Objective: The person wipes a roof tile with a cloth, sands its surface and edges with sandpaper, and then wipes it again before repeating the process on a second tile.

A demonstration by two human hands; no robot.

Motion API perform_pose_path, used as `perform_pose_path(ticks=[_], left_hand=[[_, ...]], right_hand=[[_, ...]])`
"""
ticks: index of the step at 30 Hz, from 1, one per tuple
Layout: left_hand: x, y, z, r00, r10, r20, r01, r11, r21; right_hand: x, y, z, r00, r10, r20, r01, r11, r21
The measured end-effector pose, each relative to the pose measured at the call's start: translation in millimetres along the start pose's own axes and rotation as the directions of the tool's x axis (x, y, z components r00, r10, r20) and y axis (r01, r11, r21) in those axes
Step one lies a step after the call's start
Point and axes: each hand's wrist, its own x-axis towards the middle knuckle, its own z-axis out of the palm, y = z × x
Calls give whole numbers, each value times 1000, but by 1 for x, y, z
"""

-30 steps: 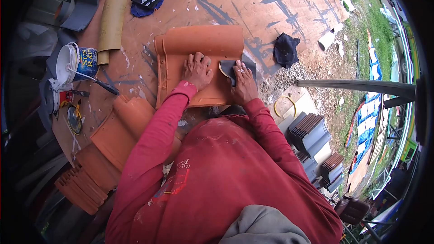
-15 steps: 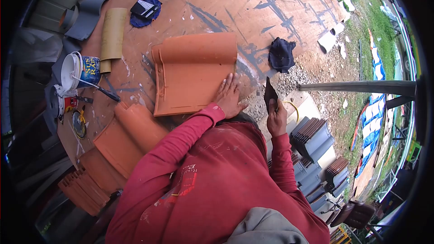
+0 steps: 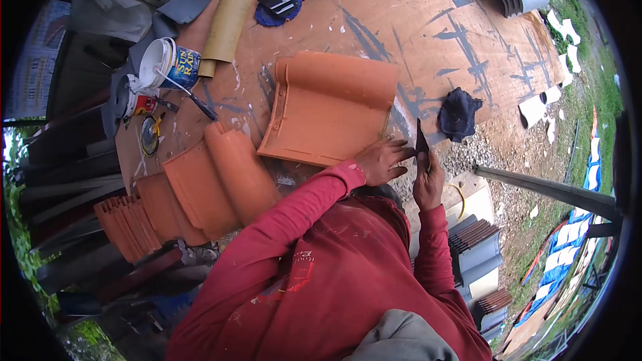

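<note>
My right hand [image 3: 428, 186] grips a thin, dark, stiff-looking sheet [image 3: 420, 147] between thumb and fingers, seen nearly edge-on. Close beside it, my left hand [image 3: 380, 162] has its fingers stretched out and spread, with the fingertips right at the sheet's near side. The left hand overlaps the lower right corner of an orange roof tile [image 3: 328, 117], which lies on the work table with its rounded ridge on the far side. A crumpled dark cloth [image 3: 459, 114] lies beyond my right hand, near the table's right edge.
More orange tiles [image 3: 200, 184] are stacked at left. A paint bucket [image 3: 159, 60] with a brush stands behind them on the paint-streaked table [image 3: 374, 10]. Grey tiles [image 3: 478, 254] are piled at my right, near a wooden post [image 3: 542, 190].
My left hand has lifted from the tile's surface and moved to the sheet in my right hand. The sheet has turned more edge-on. The whole view has shifted as my head turned.
</note>
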Motion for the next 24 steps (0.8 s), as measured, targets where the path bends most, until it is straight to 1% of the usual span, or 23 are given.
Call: perform_pose_path(ticks=[1,2,3,4,5,6,7,8,9,10,11,12,13,14,15,16,17,18,19,20,21,22,24], left_hand=[[-2,7,-5,991,-19,-135,27,998,61],[-11,5,-11,987,-41,-157,54,996,75],[-24,3,-19,957,-118,-265,150,983,103],[-39,0,-27,911,-185,-368,243,963,119],[-57,-1,-37,843,-260,-472,324,944,58],[-79,-6,-45,771,-324,-548,411,911,41],[-105,-11,-50,688,-382,-618,493,870,11],[-129,-14,-54,616,-412,-672,588,808,44],[-153,-18,-58,541,-428,-724,673,737,68],[-175,-21,-62,523,-425,-739,696,713,82],[-193,-24,-63,515,-418,-749,709,698,98],[-204,-20,-70,530,-416,-739,688,720,88],[-213,-11,-78,621,-408,-669,679,707,199],[-216,-4,-79,704,-397,-589,651,693,311],[-217,-3,-70,719,-385,-578,627,718,302],[-219,-3,-60,695,-369,-617,616,748,248],[-220,-3,-54,664,-356,-658,606,771,195],[-218,-2,-51,670,-344,-657,592,782,195],[-214,0,-47,665,-355,-657,622,751,223],[-211,3,-43,659,-371,-654,651,717,250],[-208,-1,-40,749,-349,-563,603,711,362],[-202,-5,-37,755,-340,-561,595,714,368],[-186,-15,-34,895,-276,-349,423,774,472]], right_hand=[[5,-7,-3,999,2,41,-3,999,47],[9,-12,-4,994,-106,40,106,994,8],[14,-25,-5,979,-194,62,198,978,-62],[17,-40,-5,957,-278,85,288,949,-129],[23,-51,-3,953,-285,101,296,947,-122],[29,-61,1,901,-404,157,432,864,-260],[34,-67,6,833,-502,231,553,740,-383],[37,-70,13,830,-499,249,558,736,-383],[41,-72,20,810,-486,328,584,716,-382],[46,-74,26,790,-467,398,606,695,-387],[51,-73,30,774,-501,388,625,703,-338],[57,-73,27,788,-486,378,610,701,-369],[61,-72,22,888,-337,314,445,801,-400],[66,-72,16,955,-174,239,262,871,-416],[75,-61,6,963,-256,88,268,853,-448],[82,-53,-6,956,-286,-70,236,887,-398],[91,-56,-16,940,-261,-218,172,918,-357],[103,-59,-26,905,-228,-360,119,946,-302],[120,-57,-39,857,-298,-420,138,918,-371],[135,-55,-50,804,-364,-470,145,887,-438],[146,-66,-59,796,-380,-472,157,882,-445],[153,-74,-61,791,-379,-481,153,883,-444],[157,-89,-58,799,-460,-386,294,860,-418]])
